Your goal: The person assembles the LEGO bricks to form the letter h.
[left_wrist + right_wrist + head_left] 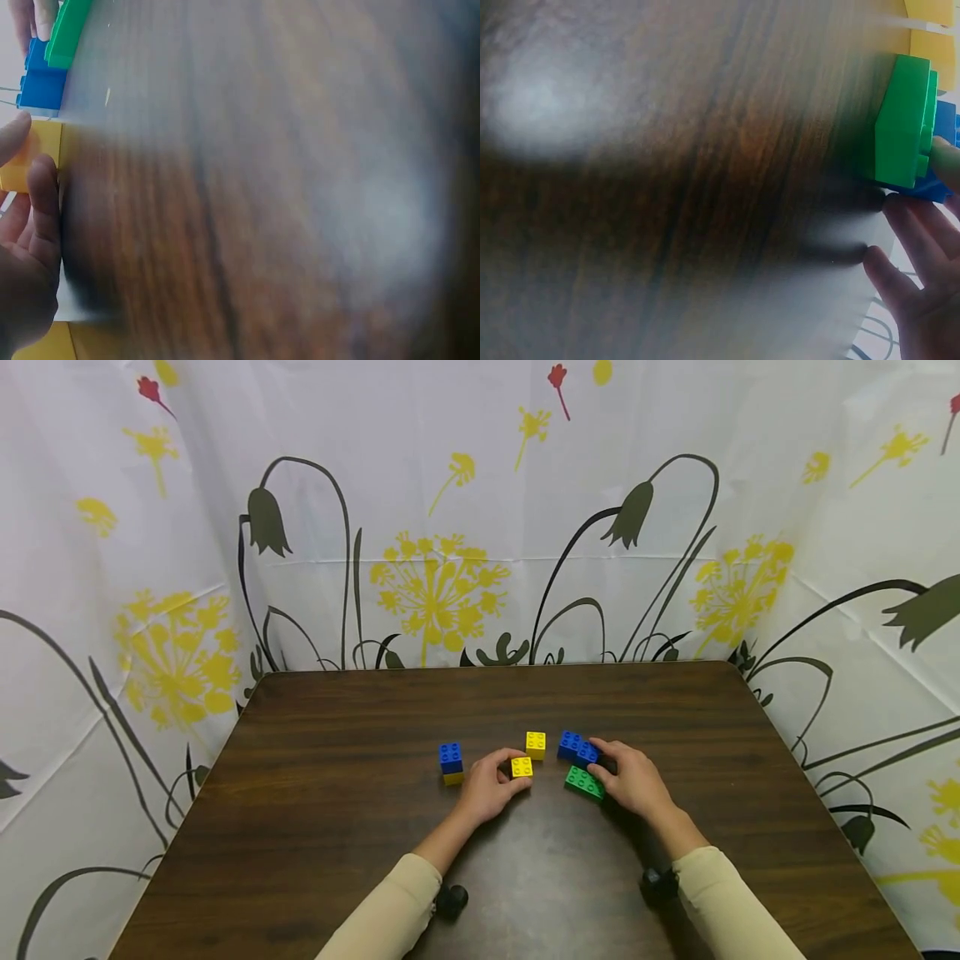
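Green block (582, 783) nearest on table (360, 860). Left grip (486, 789) pinches yellow block (521, 767); blue-on-yellow stack (451, 759) just left. Right grip (633, 779) clamped on blue block (587, 753), another blue block (570, 743) against it. Second yellow block (536, 744) farther back.

Desk (337, 718): top with dark wood grain, solid wood or laminate not determinable; smooth, semi-gloss, pale sheen midway between left and right edges.

Yellow bricks (536, 743), blue bricks (570, 743), green brick (583, 782), all well inside the desk's edges: hard plastic, smooth flat sides, light gloss, studded tops.

Curtain (480, 522), beyond far edge: thin printed sheet, cloth or plastic unclear; mostly matt, fold creases.

Sleeves (393, 902): soft matt cloth.

Wrist cameras (452, 902): black, apparently plastic.
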Motion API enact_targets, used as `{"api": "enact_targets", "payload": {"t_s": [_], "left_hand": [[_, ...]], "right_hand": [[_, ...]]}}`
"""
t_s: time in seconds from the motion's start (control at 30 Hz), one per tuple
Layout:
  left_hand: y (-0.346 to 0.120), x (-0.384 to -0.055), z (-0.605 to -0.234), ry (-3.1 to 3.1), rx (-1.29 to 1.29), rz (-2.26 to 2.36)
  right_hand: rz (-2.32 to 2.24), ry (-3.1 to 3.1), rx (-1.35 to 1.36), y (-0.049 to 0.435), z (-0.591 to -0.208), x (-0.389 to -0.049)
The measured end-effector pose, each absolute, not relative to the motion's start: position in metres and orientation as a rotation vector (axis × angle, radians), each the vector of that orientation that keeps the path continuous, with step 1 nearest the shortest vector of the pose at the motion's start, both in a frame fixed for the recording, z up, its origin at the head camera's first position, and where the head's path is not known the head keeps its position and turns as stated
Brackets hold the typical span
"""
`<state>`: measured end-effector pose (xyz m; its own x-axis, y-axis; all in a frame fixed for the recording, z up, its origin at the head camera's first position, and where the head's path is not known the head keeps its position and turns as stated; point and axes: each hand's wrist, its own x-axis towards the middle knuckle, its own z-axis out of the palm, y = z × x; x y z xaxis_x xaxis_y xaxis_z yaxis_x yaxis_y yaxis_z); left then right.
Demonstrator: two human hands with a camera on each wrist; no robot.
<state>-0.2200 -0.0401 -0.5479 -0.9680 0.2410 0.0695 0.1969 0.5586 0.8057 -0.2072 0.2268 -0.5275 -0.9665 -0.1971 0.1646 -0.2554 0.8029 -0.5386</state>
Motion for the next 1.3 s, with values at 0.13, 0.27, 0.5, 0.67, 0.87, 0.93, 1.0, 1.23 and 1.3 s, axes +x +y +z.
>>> {"api": "enact_targets", "payload": {"t_s": [0.13, 0.27, 0.5, 0.67, 0.87, 0.93, 1.0, 1.23, 1.3], "left_hand": [[-0.041, -0.221, -0.549, 2.703, 0.410, 1.430], [-0.041, -0.222, -0.548, 2.677, 0.406, 1.452], [-0.041, -0.223, -0.550, 2.646, 0.406, 1.475], [-0.042, -0.223, -0.549, 2.646, 0.399, 1.482], [-0.044, -0.223, -0.550, 2.655, 0.404, 1.473], [-0.044, -0.223, -0.550, 2.657, 0.409, 1.473], [-0.044, -0.223, -0.550, 2.659, 0.411, 1.473], [-0.045, -0.223, -0.549, 2.654, 0.420, 1.484], [-0.045, -0.222, -0.549, 2.651, 0.427, 1.488]], "right_hand": [[0.889, -2.892, 0.373, 0.229, -0.528, -0.208], [0.904, -2.892, 0.407, 0.233, -0.529, -0.209], [0.942, -2.876, 0.437, 0.241, -0.526, -0.210], [0.980, -2.835, 0.438, 0.245, -0.519, -0.212], [1.003, -2.753, 0.488, 0.238, -0.508, -0.215], [1.003, -2.735, 0.513, 0.233, -0.503, -0.214], [1.003, -2.725, 0.536, 0.226, -0.499, -0.213], [1.019, -2.719, 0.627, 0.197, -0.491, -0.211], [1.020, -2.713, 0.661, 0.189, -0.491, -0.211]]}}
